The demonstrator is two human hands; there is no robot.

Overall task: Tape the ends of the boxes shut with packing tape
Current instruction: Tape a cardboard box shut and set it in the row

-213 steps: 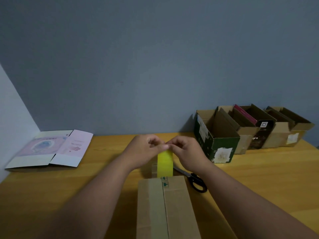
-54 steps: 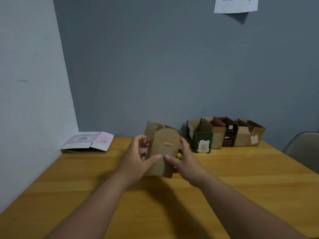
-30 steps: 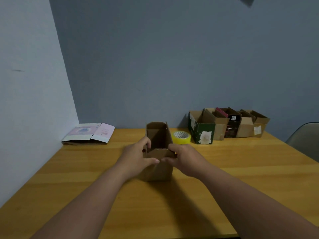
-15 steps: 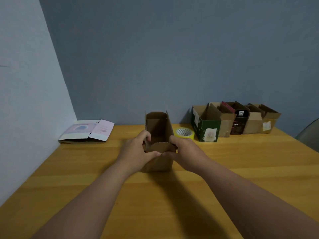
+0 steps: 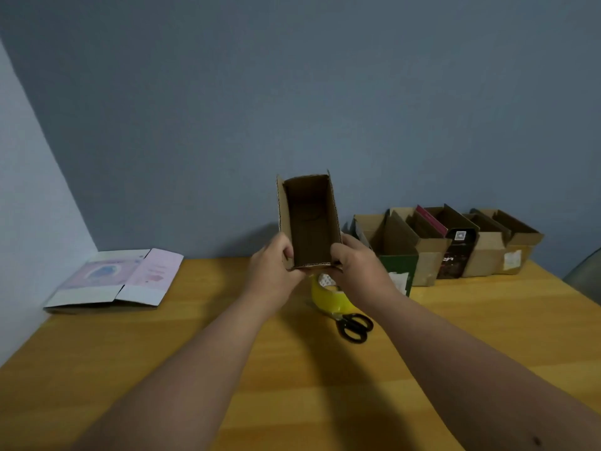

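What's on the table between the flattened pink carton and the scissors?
In the head view, mostly bare table separates the flattened pink carton from the scissors; only the left forearm crosses above that stretch.

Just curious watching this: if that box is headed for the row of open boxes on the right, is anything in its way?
Nothing visible. Both hands, left and right, hold the cardboard box above the table. The tape roll and scissors lie below it; the row of boxes stands farther right.
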